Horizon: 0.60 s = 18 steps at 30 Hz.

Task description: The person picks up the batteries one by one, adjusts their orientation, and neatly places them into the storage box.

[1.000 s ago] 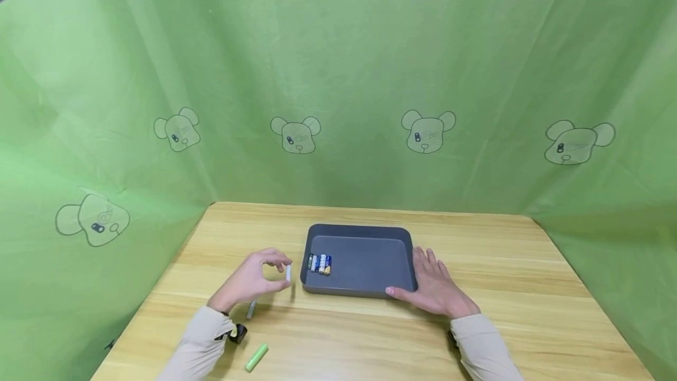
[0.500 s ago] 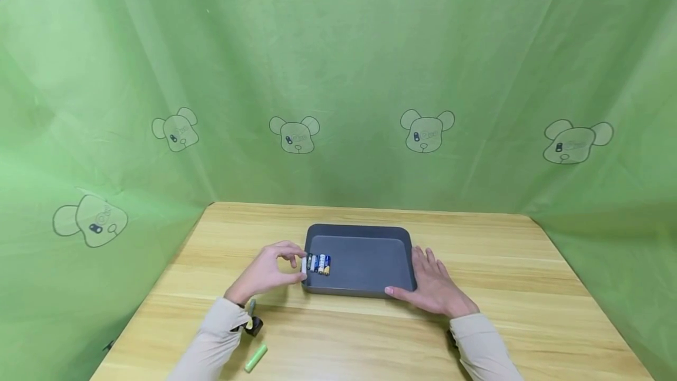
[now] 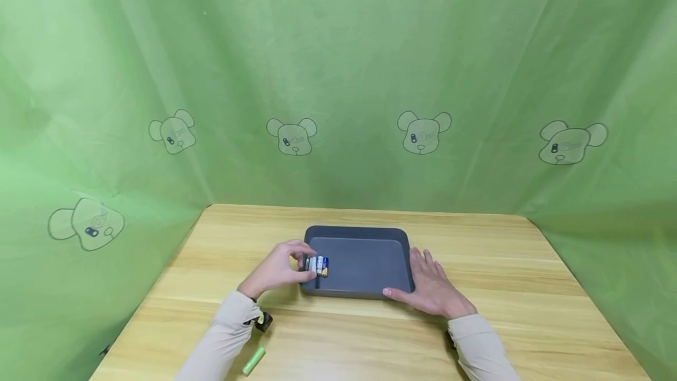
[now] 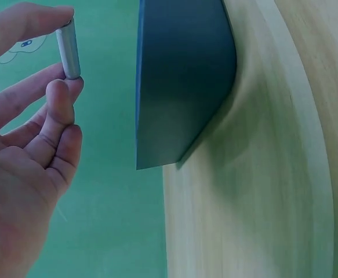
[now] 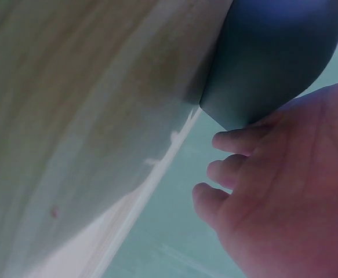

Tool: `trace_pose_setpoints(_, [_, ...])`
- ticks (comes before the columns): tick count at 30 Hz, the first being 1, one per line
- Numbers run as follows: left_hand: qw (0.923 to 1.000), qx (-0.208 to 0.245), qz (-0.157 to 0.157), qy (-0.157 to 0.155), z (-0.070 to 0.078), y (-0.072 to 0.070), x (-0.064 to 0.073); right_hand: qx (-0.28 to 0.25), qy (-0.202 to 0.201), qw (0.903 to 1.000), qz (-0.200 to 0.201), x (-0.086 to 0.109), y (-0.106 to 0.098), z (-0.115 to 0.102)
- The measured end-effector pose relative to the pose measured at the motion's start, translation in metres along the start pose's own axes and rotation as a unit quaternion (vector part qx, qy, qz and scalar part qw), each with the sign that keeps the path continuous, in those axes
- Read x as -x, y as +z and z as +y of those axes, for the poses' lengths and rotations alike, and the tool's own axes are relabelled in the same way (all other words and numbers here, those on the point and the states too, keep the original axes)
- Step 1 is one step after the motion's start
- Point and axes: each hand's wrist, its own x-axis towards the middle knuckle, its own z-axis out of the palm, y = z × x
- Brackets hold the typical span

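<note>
My left hand (image 3: 280, 266) reaches over the left wall of the dark grey tray (image 3: 365, 263). Thumb and fingertips pinch a pale grey battery (image 4: 69, 51) by its two ends, as the left wrist view shows. In the head view that hand partly covers a row of batteries (image 3: 322, 266) lying side by side at the tray's left end. My right hand (image 3: 436, 287) rests at the tray's right front corner, its thumb on the front rim and its fingers straight along the right wall. From the right wrist, the fingers (image 5: 224, 171) show beside the tray's outer wall (image 5: 273, 63).
A green cylinder (image 3: 254, 361) lies on the wooden table (image 3: 338, 334) near the front, beside the left sleeve (image 3: 222, 334). Green curtains (image 3: 338, 181) printed with bear heads stand behind the table and at both sides.
My left hand has moved right, carrying the pale battery from beside the tray over its left wall. The left forearm now hides a small grey piece seen earlier. My right hand stays at the corner.
</note>
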Motion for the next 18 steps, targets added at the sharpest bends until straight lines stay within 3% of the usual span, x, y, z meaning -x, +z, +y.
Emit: trace_pose_setpoints(18, [0.9997,-0.012,-0.014,0.016,-0.005,0.018,-0.019,0.001,0.0,1.0,0.003,0.002,-0.001,-0.002])
